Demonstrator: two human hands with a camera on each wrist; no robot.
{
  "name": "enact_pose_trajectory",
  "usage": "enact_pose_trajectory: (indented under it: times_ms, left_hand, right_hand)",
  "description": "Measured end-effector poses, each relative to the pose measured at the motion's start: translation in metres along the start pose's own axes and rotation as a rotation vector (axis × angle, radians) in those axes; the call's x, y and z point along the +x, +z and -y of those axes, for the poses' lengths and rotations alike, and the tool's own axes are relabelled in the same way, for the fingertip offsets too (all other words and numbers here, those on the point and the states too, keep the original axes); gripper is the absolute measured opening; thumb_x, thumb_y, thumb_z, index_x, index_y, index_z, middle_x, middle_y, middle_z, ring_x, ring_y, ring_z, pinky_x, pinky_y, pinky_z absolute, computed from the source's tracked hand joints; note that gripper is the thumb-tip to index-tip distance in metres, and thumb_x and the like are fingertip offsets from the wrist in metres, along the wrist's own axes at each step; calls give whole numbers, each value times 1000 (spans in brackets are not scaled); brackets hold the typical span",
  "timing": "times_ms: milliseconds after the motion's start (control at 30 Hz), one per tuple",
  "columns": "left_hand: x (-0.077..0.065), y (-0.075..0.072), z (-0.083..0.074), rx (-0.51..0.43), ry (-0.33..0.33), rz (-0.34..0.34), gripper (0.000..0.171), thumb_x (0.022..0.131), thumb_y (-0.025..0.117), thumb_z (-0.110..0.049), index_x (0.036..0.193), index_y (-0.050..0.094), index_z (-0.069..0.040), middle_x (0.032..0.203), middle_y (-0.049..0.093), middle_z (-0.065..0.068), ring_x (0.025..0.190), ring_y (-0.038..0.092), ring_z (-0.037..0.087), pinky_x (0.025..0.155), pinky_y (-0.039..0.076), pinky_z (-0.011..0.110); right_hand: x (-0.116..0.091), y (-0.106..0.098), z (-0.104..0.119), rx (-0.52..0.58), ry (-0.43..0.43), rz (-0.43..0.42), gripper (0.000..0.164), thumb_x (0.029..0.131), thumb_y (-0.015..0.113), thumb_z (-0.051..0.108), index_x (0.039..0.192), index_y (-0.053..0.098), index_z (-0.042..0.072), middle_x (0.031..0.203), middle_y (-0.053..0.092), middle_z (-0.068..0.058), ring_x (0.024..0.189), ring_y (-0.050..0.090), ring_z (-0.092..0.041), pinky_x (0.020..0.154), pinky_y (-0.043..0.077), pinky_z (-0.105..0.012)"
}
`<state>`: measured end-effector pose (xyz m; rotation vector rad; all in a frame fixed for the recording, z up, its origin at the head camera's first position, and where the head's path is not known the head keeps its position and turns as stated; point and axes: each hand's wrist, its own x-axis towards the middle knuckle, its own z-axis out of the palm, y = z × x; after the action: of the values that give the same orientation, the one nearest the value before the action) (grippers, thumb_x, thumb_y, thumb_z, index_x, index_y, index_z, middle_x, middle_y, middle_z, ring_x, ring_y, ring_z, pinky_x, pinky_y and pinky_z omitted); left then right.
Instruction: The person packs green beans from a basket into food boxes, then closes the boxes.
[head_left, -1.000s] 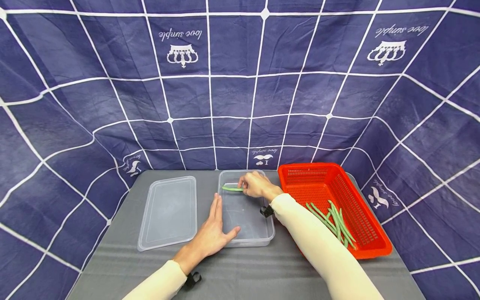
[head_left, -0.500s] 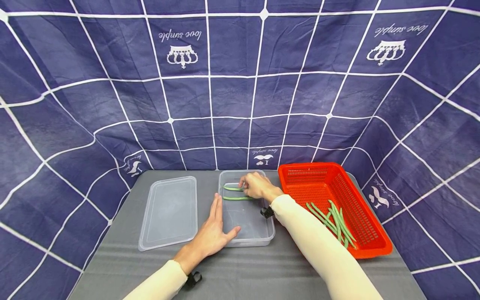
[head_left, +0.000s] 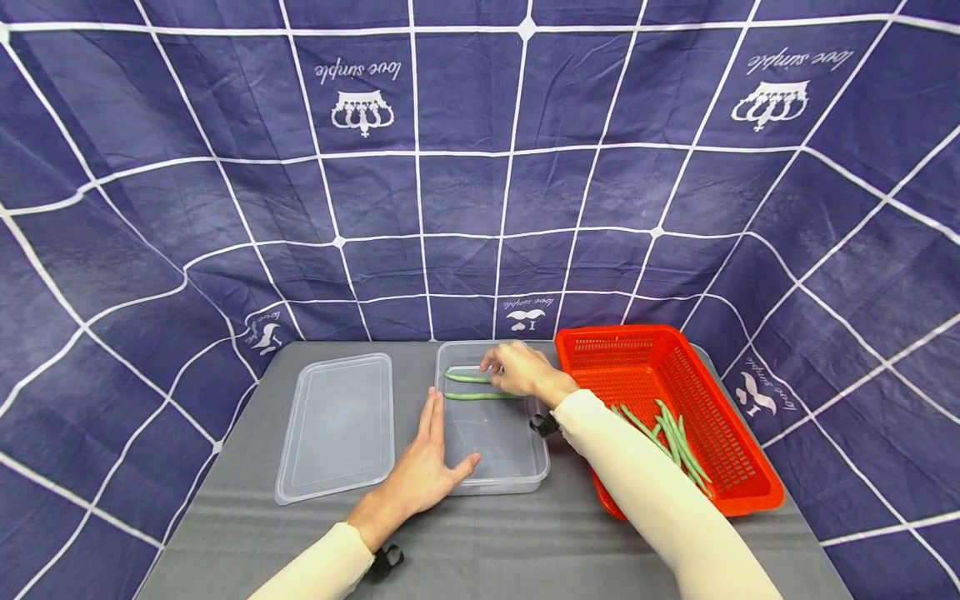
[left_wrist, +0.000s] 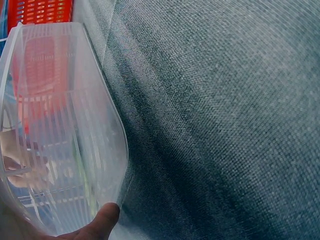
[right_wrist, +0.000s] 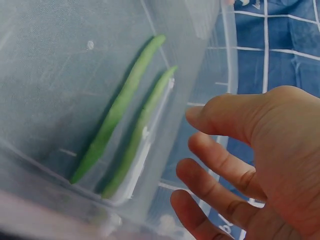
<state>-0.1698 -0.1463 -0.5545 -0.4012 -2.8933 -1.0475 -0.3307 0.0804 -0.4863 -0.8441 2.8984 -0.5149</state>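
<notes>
Two green beans lie side by side near the far end of a clear plastic container, one farther back [head_left: 465, 377] and one closer [head_left: 474, 397]. The container [head_left: 495, 467] stands in the middle of the table. My right hand [head_left: 517, 369] hovers over its far right part. In the right wrist view its fingers [right_wrist: 215, 192] are bent loosely and spread, holding nothing, beside the beans. My left hand [head_left: 420, 471] rests against the container's left side with straight fingers, its thumb over the near edge. The left wrist view shows that thumb [left_wrist: 102, 220] at the container wall.
A red plastic basket [head_left: 757, 492] stands to the right, holding several more green beans [head_left: 682, 442], partly covered by the right sleeve. A clear flat lid [head_left: 341, 425] lies on the grey tabletop to the left. Blue cloth with white lines surrounds the table.
The right hand has let go of a green bean, and two beans now show in the container. That hand has shifted slightly right; the left hand has kept its place.
</notes>
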Motion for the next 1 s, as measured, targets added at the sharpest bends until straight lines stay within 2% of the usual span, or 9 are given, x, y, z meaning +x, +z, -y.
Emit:
enact_pose_trajectory:
  times_ms: [467,833,1000]
  left_hand:
    - [-2,-1,-2,8,5,-6,127,102,84,-54,182,10,12,195,6,31,168,46,52,128,52,62]
    - [-3,-1,-2,1,-3,-9,128,102,84,-54,183,10,10,196,5,28,169,45,51,129,52,62]
    - [-3,0,0,-3,3,-10,127,102,84,-54,183,9,11,195,5,29,170,44,51,129,51,62]
  right_hand:
    - [-35,-31,-11,-9,-44,-73,30,100,86,14,128,87,24,118,88,-1,116,84,-27,95,69,-55]
    - [-70,-48,-33,-36,-52,-155,27,98,88,13,124,88,20,113,83,0,107,80,-22,88,68,-52]
    - [-87,-55,-45,-39,-38,-182,26,99,88,14,124,88,20,114,83,2,108,82,-24,87,68,-54]
